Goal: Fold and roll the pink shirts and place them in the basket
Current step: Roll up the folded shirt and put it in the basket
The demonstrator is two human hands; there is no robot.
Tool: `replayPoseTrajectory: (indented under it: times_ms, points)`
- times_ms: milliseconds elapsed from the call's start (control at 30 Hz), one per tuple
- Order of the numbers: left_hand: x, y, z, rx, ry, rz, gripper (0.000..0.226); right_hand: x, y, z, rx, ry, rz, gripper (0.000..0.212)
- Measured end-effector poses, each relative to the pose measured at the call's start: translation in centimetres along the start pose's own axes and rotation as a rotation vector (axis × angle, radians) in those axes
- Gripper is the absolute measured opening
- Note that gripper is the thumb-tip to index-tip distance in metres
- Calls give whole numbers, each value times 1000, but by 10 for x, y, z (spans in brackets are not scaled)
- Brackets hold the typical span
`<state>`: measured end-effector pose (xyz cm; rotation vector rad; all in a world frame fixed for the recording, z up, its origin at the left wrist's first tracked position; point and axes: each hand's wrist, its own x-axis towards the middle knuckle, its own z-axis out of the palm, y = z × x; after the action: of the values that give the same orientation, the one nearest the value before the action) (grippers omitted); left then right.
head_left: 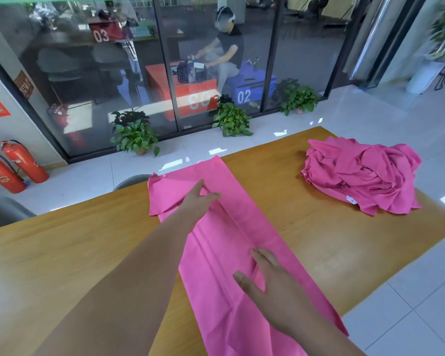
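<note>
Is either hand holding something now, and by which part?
Nothing is gripped: the left hand and right hand lie open on the pink shirt's lengthwise fold.

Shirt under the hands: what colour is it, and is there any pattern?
The shirt is plain pink with no visible pattern; the head view shows it.

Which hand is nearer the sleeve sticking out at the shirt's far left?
Left. The left hand rests on the shirt right beside the sleeve; the right hand lies flat much farther down the shirt, near the person.
</note>
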<state>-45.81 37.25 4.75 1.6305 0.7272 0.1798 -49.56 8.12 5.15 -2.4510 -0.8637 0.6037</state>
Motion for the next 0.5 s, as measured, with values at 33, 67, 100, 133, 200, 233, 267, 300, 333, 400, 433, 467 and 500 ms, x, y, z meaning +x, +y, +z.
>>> replayPoseTrajectory:
  times_ms: [33, 67, 100, 133, 200, 233, 267, 300, 333, 400, 433, 467, 500]
  points:
    - [9, 1, 10, 6, -4, -11, 89, 4, 10, -6, 13, -8, -1, 110]
    - [16, 2, 20, 14, -9, -21, 89, 8, 20, -11, 24, -18, -6, 111]
    - [25, 3, 31, 27, -11, -29, 89, 12, 30, -16, 37, -29, -10, 111]
    - [34, 3, 41, 42, -6, -36, 89, 17, 41, -22, 50, -40, -15, 111]
    - [51, 2, 63, 61, 5, -44, 91, 31, 65, -29, 107, -55, -16, 111]
    - [59, 1, 74, 74, 5, -46, 93, 40, 78, -31, 180, -63, -5, 111]
    - [65, -1, 85, 91, 0, -46, 95, 50, 94, -30, 282, -64, 27, 112]
    - [68, -5, 95, 115, -7, -53, 97, 60, 108, -29, 393, -58, 69, 112]
    - [70, -11, 104, 143, -13, -60, 98, 68, 124, -27, 486, -56, 126, 112]
    - [66, -31, 120, 225, -11, -81, 98, 81, 152, -19, 594, -102, 236, 108]
    - [59, -46, 127, 296, -5, -95, 96, 85, 165, -15, 617, -131, 263, 108]
    - [50, -63, 132, 380, -11, -102, 94, 86, 175, -10, 623, -134, 275, 106]
    - [36, -80, 137, 472, -23, -91, 91, 85, 183, -5, 623, -119, 275, 101]
